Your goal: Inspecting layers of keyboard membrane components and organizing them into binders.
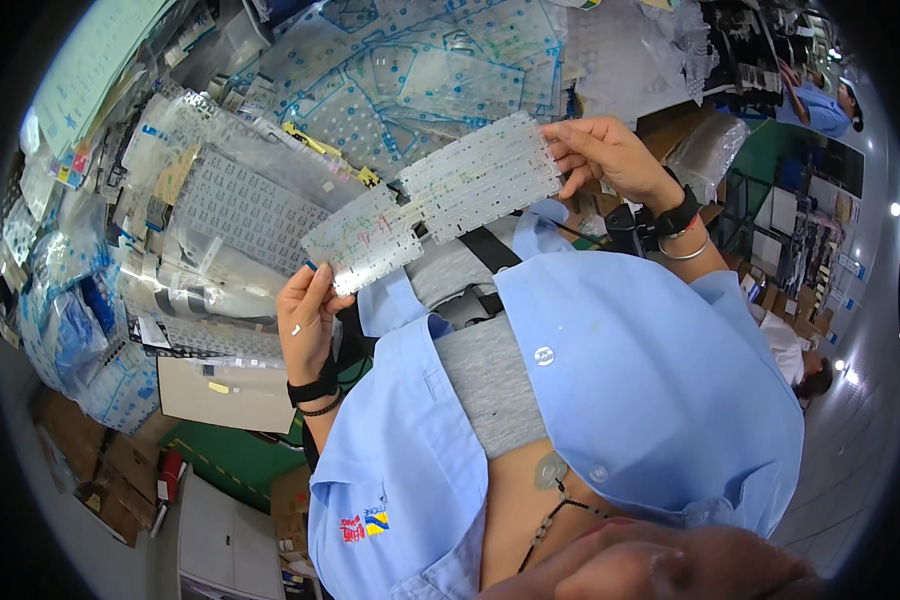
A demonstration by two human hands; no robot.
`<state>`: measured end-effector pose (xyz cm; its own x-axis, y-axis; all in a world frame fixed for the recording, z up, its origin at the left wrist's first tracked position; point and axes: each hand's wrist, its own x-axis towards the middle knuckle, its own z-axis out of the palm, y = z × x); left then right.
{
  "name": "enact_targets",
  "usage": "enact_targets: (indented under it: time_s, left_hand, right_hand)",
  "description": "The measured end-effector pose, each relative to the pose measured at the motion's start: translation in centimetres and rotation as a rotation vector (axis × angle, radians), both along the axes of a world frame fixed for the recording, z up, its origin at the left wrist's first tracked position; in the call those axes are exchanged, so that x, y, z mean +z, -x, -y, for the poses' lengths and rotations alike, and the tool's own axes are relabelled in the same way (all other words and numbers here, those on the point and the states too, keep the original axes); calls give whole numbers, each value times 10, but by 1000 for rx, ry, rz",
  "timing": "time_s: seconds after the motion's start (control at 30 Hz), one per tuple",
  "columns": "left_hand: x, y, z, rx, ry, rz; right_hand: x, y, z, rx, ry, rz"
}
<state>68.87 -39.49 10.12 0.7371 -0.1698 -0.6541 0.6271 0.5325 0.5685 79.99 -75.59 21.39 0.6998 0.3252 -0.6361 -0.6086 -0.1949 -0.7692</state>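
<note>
A thin, pale grey keyboard sheet point(485, 175) with many small holes and red and green marks stretches between my hands. It has a wide right part and a narrower left part, with a notch between them. My left hand point(308, 310) pinches its lower left corner between thumb and fingers. At the upper right edge, my right hand point(605, 155) grips it the same way. The sheet is held up in front of my chest, tilted, its right end higher. Under and behind it lie clear sheets with blue lines point(450, 80) and a grey patterned sheet point(240, 205).
Plastic-wrapped stacks of sheets point(210, 265) crowd the bench at left. A blue-dotted clear bag point(105, 355) hangs over its edge. A greenish paper point(85, 75) stands at far left. Cardboard boxes point(120, 470) and a white cabinet point(225, 535) stand below. Another person point(820, 105) is at the far right.
</note>
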Motion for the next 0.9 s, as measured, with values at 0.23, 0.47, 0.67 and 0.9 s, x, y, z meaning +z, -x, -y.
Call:
enact_targets:
  time_s: [0.23,0.47,0.67,0.9]
  left_hand:
    - [-3,2,-1,-13,7,15]
    - [2,-1,0,-3,16,8]
    - [0,0,-1,-2,36,20]
    - [3,1,-2,-26,16,23]
  right_hand:
    - [0,-1,2,-14,16,-32]
    - [0,-1,2,-22,4,-25]
    - [-3,-1,7,-19,0,-33]
    - [0,0,-3,26,8,-8]
